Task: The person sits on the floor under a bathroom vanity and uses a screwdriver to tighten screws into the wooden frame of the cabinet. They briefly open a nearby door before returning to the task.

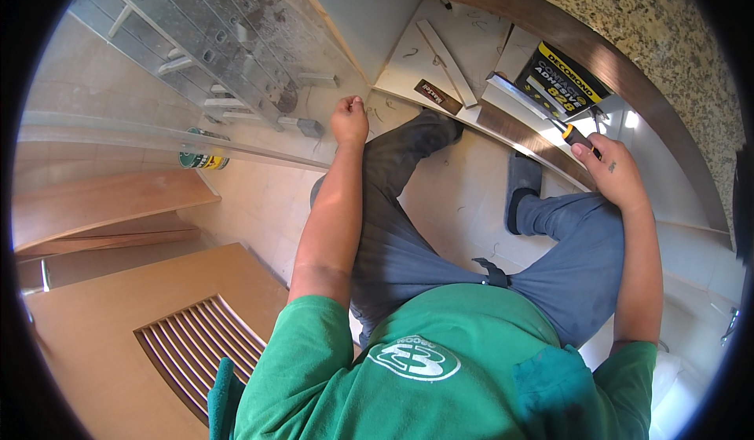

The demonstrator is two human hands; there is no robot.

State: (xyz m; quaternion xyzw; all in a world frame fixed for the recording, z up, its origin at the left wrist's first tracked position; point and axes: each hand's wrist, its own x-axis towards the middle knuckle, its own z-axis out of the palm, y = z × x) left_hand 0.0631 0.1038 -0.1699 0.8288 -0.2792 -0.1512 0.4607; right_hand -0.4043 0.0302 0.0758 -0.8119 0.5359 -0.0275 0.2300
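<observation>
My right hand (615, 175) grips a screwdriver (580, 137) by its black and orange handle. The shaft points up and left, towards a black and yellow adhesive container (564, 80) in the open cabinet. A shiny metal strip (518, 97) lies close to the tool's tip; whether they touch I cannot tell. My left hand (349, 120) is closed with its fingers curled in, above the floor beside a clear panel's edge. What it holds, if anything, is hidden. Nearest to it is the cabinet's front edge, with a small brown label or packet (438, 95) on it.
Above the cabinet runs a speckled stone countertop (628, 16). A pale strip (448, 63) lies inside the cabinet. Left stand a transparent panel (259, 146), a folded metal ladder (196, 47) and a round can (204, 160). A louvred wooden door (102, 306) is at lower left.
</observation>
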